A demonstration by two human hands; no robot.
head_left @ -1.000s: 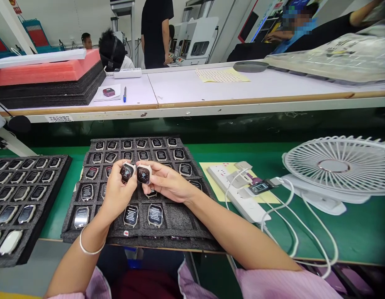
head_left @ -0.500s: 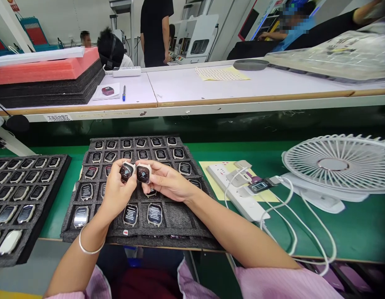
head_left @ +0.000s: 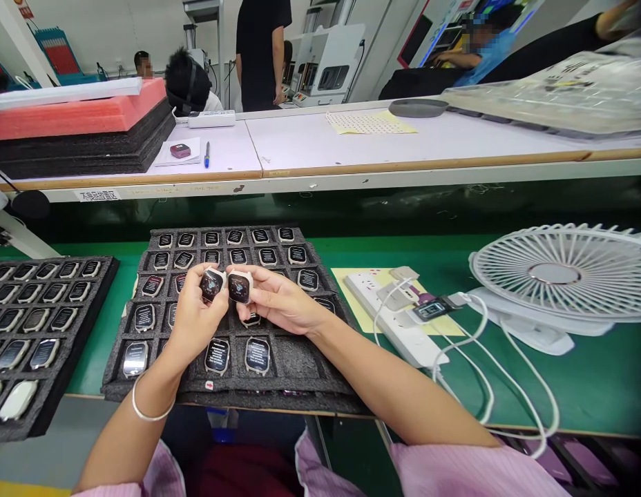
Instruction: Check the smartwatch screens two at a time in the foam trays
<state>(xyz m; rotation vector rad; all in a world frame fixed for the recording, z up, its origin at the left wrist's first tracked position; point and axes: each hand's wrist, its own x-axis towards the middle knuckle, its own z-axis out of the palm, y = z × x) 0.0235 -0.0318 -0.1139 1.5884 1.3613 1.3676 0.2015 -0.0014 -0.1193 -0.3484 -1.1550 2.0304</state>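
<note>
My left hand [head_left: 196,317] is closed on a smartwatch case [head_left: 212,284] with a lit dark face and no strap. Beside it, my right hand [head_left: 284,300] grips a second smartwatch case [head_left: 240,288], its screen also lit. The two cases are side by side, screens towards me, above a black foam tray [head_left: 300,359]. Watch cases sit in the tray's compartments, several with white text on their screens, such as the watch case [head_left: 257,355] near the front. My hands and forearms hide part of the tray.
A second foam tray [head_left: 100,290] of watch cases lies at left. To the right are a white power strip [head_left: 372,304] with cables and a white fan [head_left: 553,273]. A shelf [head_left: 300,148] crosses behind, bearing stacked foam [head_left: 113,117]. Other people are beyond it.
Both hands keep hold of the two watch cases in almost the same place. The view has shifted very slightly; nothing has been taken up or let go.
</note>
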